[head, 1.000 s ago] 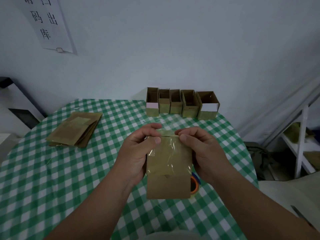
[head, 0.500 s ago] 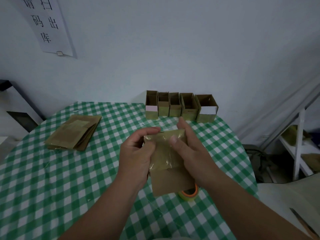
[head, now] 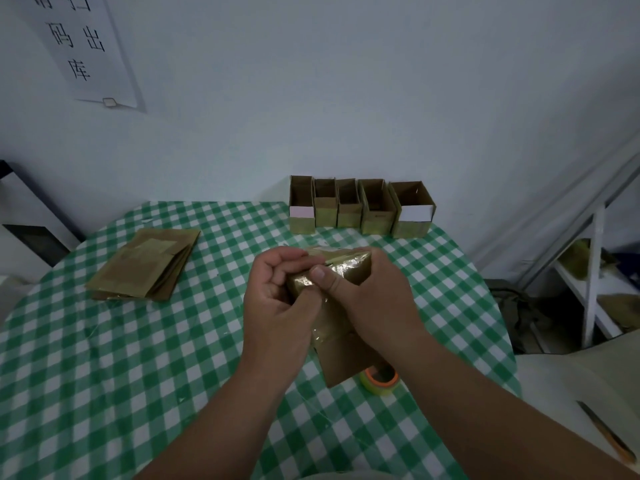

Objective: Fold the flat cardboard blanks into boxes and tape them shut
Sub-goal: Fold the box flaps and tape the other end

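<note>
The box (head: pixel 341 355), glossy with tape at its far end, is held tilted above the table (head: pixel 104 358), the left hand (head: pixel 277 306) curled round its left side and the right hand (head: pixel 374 299) gripping it, thumb on the tape. A tape roll (head: pixel 381 381) lies just beneath. Blanks (head: pixel 145 268) sit far left; five open boxes (head: pixel 360 207) line the far edge.

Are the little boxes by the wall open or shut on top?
Open. All five boxes by the wall stand upright in a row, and you can see down inside each one.
</note>
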